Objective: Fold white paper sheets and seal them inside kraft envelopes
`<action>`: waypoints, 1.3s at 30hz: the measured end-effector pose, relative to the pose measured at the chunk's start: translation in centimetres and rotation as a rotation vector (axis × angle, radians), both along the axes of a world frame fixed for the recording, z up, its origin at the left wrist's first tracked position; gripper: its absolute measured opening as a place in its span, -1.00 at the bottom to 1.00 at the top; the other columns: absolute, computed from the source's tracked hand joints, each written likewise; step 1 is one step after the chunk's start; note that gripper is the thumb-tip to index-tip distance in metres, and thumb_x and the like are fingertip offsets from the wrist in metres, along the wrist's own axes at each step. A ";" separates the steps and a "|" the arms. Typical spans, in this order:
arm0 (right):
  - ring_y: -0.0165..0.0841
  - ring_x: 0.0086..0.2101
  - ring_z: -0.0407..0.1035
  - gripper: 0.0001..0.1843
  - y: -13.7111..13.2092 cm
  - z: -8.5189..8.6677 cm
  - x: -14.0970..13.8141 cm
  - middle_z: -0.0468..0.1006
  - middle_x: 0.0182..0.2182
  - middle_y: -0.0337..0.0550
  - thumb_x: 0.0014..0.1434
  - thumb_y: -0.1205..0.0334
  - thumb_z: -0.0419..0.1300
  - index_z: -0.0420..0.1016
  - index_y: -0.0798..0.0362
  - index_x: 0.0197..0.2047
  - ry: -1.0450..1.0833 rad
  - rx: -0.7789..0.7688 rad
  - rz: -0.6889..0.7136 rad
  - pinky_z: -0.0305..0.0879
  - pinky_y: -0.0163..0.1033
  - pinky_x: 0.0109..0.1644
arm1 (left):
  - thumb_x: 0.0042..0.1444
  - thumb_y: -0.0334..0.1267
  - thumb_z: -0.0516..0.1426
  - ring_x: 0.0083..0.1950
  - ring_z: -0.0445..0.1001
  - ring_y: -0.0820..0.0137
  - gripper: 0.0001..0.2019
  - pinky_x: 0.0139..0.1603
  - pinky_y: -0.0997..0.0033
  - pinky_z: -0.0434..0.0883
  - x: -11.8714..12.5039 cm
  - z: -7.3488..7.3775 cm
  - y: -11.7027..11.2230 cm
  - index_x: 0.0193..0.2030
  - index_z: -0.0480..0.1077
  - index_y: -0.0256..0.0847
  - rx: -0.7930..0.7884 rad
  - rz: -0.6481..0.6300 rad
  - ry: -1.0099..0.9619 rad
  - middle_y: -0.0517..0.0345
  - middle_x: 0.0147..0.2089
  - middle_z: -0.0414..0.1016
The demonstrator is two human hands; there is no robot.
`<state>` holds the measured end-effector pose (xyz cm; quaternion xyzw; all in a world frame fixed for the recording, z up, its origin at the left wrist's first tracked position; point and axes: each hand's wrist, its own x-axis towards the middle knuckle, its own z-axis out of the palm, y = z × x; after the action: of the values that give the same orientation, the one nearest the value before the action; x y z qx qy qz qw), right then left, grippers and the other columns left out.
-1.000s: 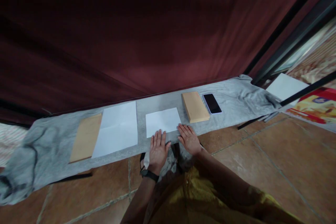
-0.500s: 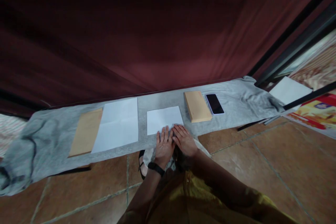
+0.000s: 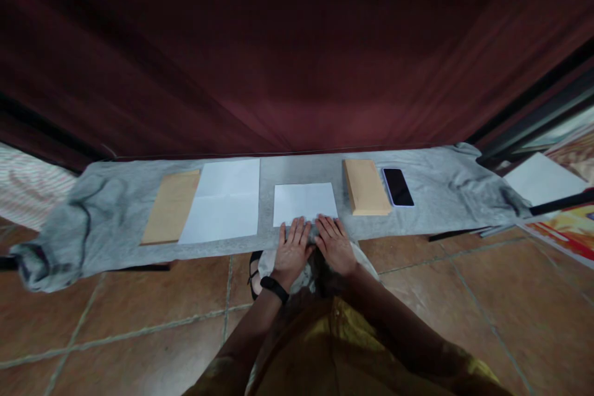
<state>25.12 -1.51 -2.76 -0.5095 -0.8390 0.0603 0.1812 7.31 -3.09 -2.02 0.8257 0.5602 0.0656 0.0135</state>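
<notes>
Your left hand (image 3: 292, 253) and right hand (image 3: 336, 247) lie side by side, palms down, with the fingers stretched out and only a narrow gap between them. Neither is clamped on anything. Your fingertips reach the near edge of the small white paper (image 3: 305, 201) and cover parts of that edge; how hard they press, you cannot tell from this view.

That paper is directly in front of you, flat on the grey cloth (image 3: 297, 168) that covers the long, narrow surface. It is plain white, wider than it is deep, with crisp, straight sides and no marks that show on its upper face. Its far edge runs nearly level and is lined by a thin dark shadow, while its near edge climbs slightly toward your right. Whether it is a single layer or folded is too fine to make out.

To your left, apart from it, you have a larger white sheet (image 3: 223, 201) with a faint crease across it, and a brown envelope (image 3: 171, 207) just beside that. To your right is a stack of brown envelopes (image 3: 367, 187), then a phone (image 3: 398, 187) with a dark screen. Your left wrist wears a black band (image 3: 273, 289). Behind the surface hangs a dark red curtain (image 3: 297, 74).
</notes>
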 end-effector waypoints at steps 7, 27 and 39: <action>-0.12 0.37 0.09 -0.46 0.2 -0.2 -0.9 0.23 0.40 0.00 0.49 0.12 -0.10 0.18 0.09 0.44 -0.023 0.007 0.043 -0.11 0.20 0.47 | 0.25 -0.21 0.04 0.58 -0.13 0.07 -0.28 0.56 -0.16 -0.17 0.2 0.4 0.0 0.50 -0.03 -0.43 -0.033 -0.031 0.057 -0.24 0.55 -0.04; -0.17 0.36 0.12 -0.45 0.0 -0.7 2.9 0.23 0.40 -0.05 0.48 0.14 -0.06 0.17 0.08 0.45 -0.066 0.080 -0.035 -0.04 0.08 0.45 | 0.39 -0.01 -0.08 0.54 0.02 0.14 -0.34 0.52 -0.04 0.01 -4.1 -0.5 -0.2 0.49 0.02 -0.40 0.078 0.056 -0.028 -0.22 0.50 0.11; -0.17 0.35 0.13 -0.46 -0.2 -1.1 4.3 0.25 0.39 -0.05 0.46 0.13 -0.03 0.21 0.08 0.43 -0.066 0.053 -0.087 -0.01 0.08 0.46 | 0.37 -0.12 -0.10 0.38 0.33 0.07 -0.48 0.36 -0.03 0.31 -5.7 0.5 0.9 0.36 0.27 -0.32 0.064 0.285 -0.265 -0.24 0.38 0.33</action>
<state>29.44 -1.76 -3.83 -0.5424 -0.8228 0.0132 0.1691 1.60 -2.15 -1.53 0.7222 0.6622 0.1931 0.0514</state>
